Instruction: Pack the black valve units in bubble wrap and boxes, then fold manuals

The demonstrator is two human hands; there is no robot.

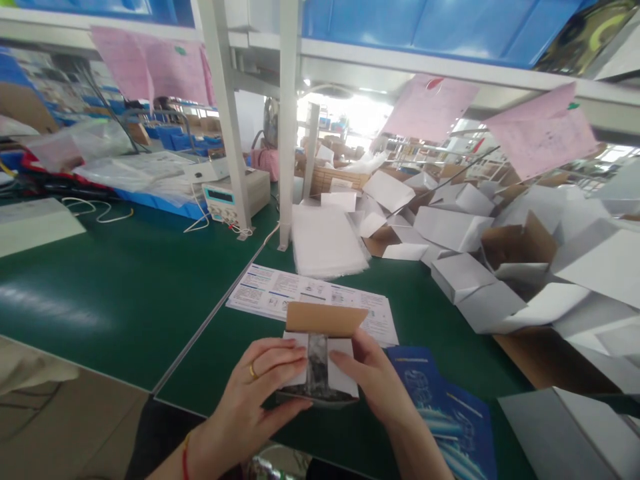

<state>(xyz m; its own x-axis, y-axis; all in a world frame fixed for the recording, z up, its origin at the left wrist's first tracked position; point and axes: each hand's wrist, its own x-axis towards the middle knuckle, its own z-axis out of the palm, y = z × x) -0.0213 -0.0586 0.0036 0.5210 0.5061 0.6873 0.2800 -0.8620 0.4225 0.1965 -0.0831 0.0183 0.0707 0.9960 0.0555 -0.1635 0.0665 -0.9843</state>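
A small cardboard box (325,319), white outside and brown inside, is held between both hands above the front of the green table. Its large lid flap stands up at the back, while two white side flaps are folded inward. Through the gap between them shows a dark item in clear plastic (317,367), its kind unclear. My left hand (265,380), with a ring on one finger, grips the box's left side, fingers over the left flap and thumb along the front. My right hand (370,367) holds the right side, its thumb pressing on the right flap.
Printed sheets (265,287) lie behind the box. Blue booklets (415,373) lie right of my right hand. Open white boxes (465,280) pile up on the right. A stack of clear plastic bags (327,243), a metal post (286,133) and a power supply (235,200) stand farther back.
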